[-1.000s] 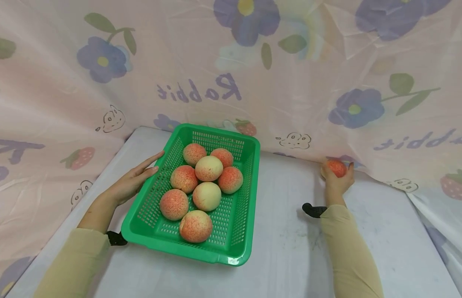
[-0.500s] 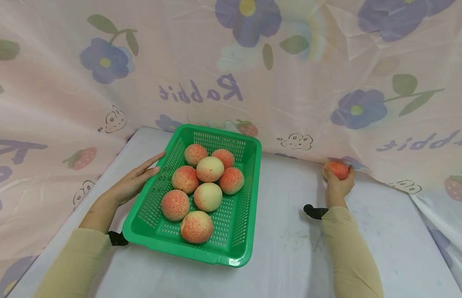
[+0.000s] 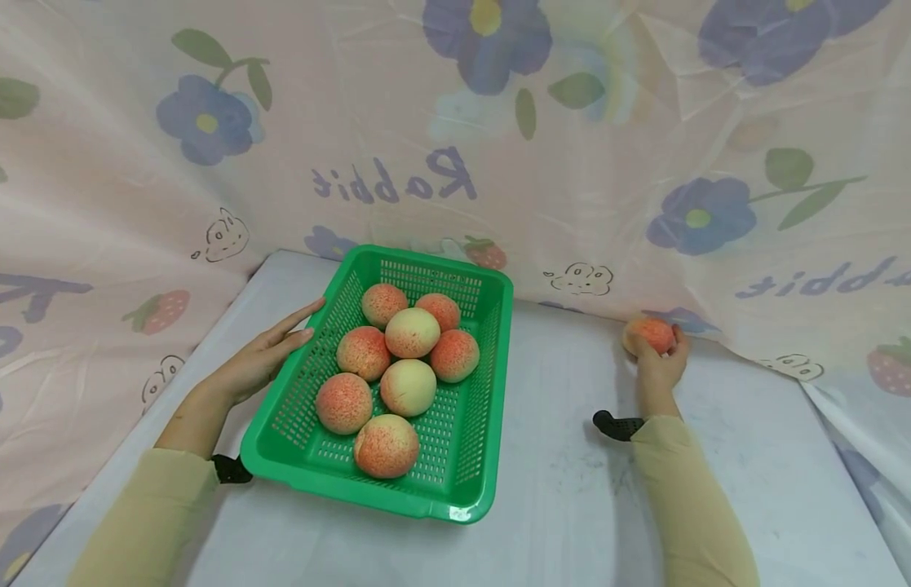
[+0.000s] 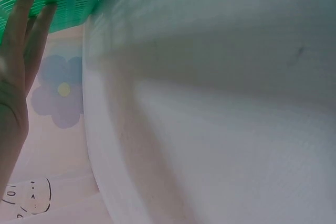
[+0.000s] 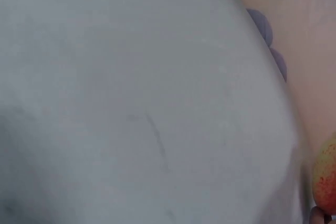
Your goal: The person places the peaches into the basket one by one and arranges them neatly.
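My right hand holds a red-and-yellow peach at the table's back edge, thumb and fingers around its near side. In the right wrist view, part of that peach shows at the right border, a fingertip below it. A green perforated plastic basket stands left of centre with several peaches inside, some pale yellow, some mostly red. My left hand rests against the basket's left side with straight fingers, near the rim. The left wrist view shows those fingers along the slotted outer wall.
A white-covered table carries everything. Behind it and at the left hangs a pink cloth printed with flowers and strawberries, meeting the table's back edge. A black strap piece sticks out at my right wrist.
My right hand has moved slightly left with the peach, which shows a little more of its yellow side now. The left hand, the basket and the peaches inside have stayed put.
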The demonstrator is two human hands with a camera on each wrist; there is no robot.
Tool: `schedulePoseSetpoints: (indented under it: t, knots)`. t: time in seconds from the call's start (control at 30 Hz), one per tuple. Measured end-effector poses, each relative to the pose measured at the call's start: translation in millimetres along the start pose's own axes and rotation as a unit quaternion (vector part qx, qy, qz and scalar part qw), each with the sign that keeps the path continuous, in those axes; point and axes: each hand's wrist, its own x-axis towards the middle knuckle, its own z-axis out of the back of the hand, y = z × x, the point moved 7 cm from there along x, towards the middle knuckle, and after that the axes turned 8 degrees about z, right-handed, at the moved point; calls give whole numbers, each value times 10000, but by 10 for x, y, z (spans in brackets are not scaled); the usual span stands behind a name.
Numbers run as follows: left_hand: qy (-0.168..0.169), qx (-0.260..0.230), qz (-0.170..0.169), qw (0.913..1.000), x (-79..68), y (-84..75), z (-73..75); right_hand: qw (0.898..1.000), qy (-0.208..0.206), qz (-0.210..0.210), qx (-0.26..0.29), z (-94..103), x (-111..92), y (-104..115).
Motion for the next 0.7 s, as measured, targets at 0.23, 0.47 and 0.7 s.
schedulePoseSetpoints:
  t: [0.23, 0.47, 0.7]
  knots:
    - [44, -1, 17, 10000, 1, 3, -10, 9998, 219, -17, -32, -86, -106, 41]
    - [4, 50, 18, 10000, -9, -14, -4, 9987, 469, -70, 189, -237, -243, 162]
    - [42, 49, -22, 10000, -9, -10, -10, 9962, 702, -124, 508, -379, -375, 268]
